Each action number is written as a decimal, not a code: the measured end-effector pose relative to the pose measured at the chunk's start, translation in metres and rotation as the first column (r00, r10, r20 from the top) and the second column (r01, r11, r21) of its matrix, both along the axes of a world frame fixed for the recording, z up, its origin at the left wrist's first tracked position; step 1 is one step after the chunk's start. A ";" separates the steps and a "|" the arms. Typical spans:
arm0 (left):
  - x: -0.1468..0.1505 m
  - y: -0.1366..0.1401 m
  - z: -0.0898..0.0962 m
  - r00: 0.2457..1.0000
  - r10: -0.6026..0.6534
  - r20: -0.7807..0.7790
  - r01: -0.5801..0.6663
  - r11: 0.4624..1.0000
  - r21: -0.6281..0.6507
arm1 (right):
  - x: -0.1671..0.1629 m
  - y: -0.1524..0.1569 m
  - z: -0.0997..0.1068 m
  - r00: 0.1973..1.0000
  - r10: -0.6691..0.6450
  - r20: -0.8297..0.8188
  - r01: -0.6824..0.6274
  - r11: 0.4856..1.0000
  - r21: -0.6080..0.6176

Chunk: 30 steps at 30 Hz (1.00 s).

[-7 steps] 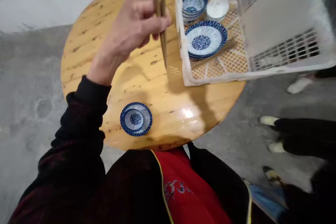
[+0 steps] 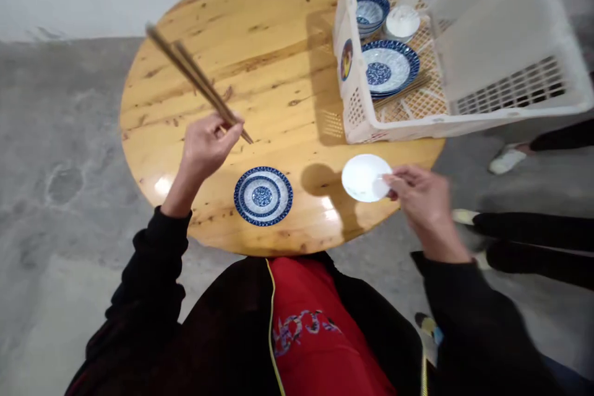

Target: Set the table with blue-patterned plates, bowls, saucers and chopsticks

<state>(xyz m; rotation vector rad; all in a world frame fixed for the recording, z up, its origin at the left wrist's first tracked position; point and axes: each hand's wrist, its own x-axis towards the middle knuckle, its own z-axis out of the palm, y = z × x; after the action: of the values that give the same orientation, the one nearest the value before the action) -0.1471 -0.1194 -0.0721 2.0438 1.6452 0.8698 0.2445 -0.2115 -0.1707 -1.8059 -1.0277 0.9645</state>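
Note:
My left hand (image 2: pixel 208 143) is closed on a pair of chopsticks (image 2: pixel 199 79), which slant up to the far left above the table. My right hand (image 2: pixel 420 195) pinches the edge of a small white dish (image 2: pixel 365 178), held above the table's near right part. Between the hands lies a blue-and-white patterned plate (image 2: pixel 241 195), with a smaller piece of matching ware (image 2: pixel 262 196) at its centre. My left hand is just up and left of this plate.
The round wooden table (image 2: pixel 273 74) carries a white plastic crate (image 2: pixel 417 128) at its right. Inside it are blue-rimmed bowls (image 2: pixel 372 9), white bowls (image 2: pixel 403 21), blue-rimmed plates (image 2: pixel 392 68) and more chopsticks (image 2: pixel 403 94). People's legs (image 2: pixel 533 232) show at the right.
My left hand has moved from beside the crate down and left with the chopsticks, which have tilted over. My right hand has come into view with the white dish.

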 end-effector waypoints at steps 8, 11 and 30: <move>-0.069 -0.108 -0.074 0.990 0.076 -0.118 -0.066 0.994 0.084 | -0.100 -0.020 -0.106 0.972 -0.231 -0.032 0.223 0.961 -0.161; -0.073 -0.126 -0.083 0.986 0.012 -0.169 0.007 0.994 0.113 | -0.107 -0.016 -0.117 0.972 -0.216 0.087 0.228 0.961 -0.155; 0.040 -0.091 -0.075 0.642 -0.337 -0.688 0.386 0.918 -0.090 | -0.112 0.002 -0.113 0.910 -0.011 0.415 0.092 0.980 -0.177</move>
<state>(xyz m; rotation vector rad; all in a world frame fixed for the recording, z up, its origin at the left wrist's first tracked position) -0.1070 -0.2107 -0.1466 2.8322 1.4055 -0.0293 0.1329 -0.2092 -0.2838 -2.2525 -1.1626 0.6789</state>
